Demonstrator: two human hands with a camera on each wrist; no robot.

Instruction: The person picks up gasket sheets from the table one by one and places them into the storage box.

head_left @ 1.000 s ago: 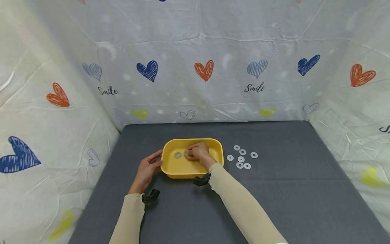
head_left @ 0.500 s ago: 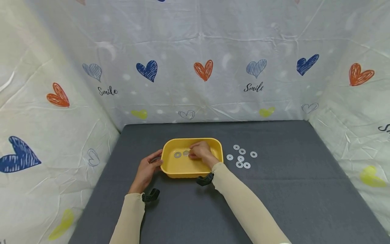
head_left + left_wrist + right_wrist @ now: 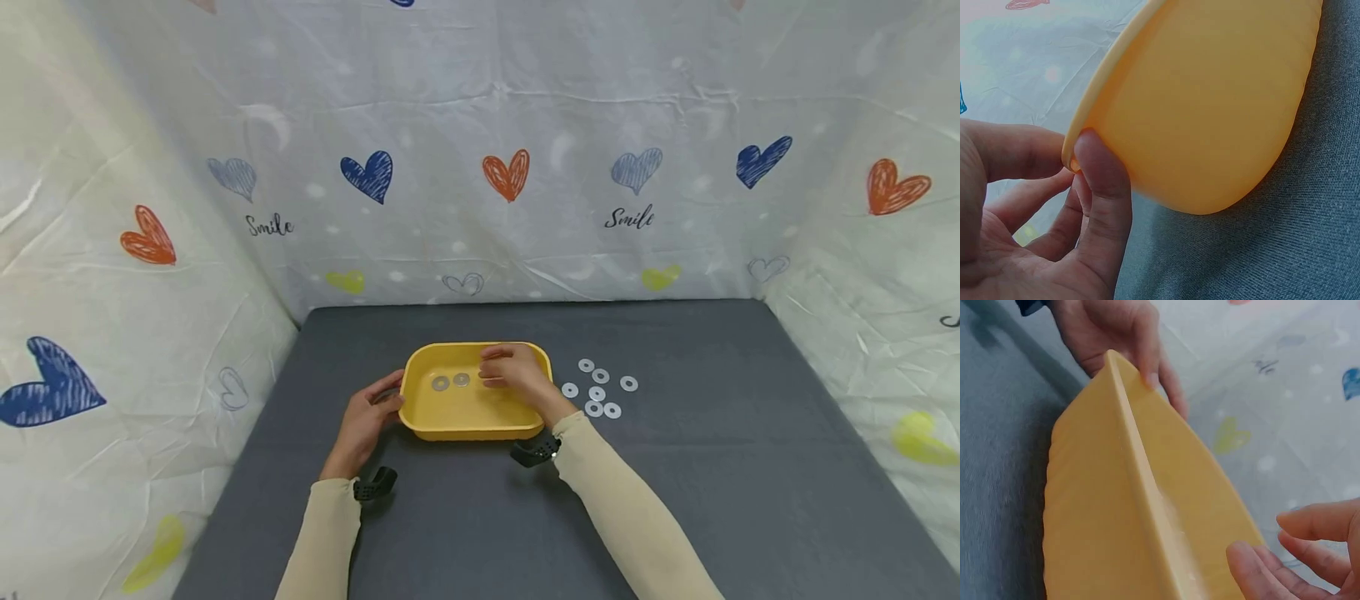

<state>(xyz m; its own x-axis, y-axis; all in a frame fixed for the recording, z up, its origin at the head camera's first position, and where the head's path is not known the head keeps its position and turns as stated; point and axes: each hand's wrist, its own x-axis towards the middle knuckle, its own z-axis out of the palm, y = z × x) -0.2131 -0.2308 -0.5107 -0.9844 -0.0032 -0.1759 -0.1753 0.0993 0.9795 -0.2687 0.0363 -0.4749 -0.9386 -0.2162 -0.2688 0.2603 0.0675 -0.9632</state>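
Fingers (image 3: 1022, 150) of your left hand (image 3: 363, 423) pinch the yellow tray (image 3: 472, 434) at its edge. Right hand (image 3: 519, 371): fingers relaxed, holding nothing, over the tray; two washers (image 3: 467, 379) lie left of them, seven loose washers (image 3: 602, 394) to their right on the dark table (image 3: 450, 517).

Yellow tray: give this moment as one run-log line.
left hand: grips yellow tray | right hand: over tray, holding nothing | two washers visible inside | seven washers on table

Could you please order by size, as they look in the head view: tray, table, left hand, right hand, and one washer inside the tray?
Largest to smallest:
1. Table
2. Tray
3. Left hand and right hand: too alike to rank
4. Washer
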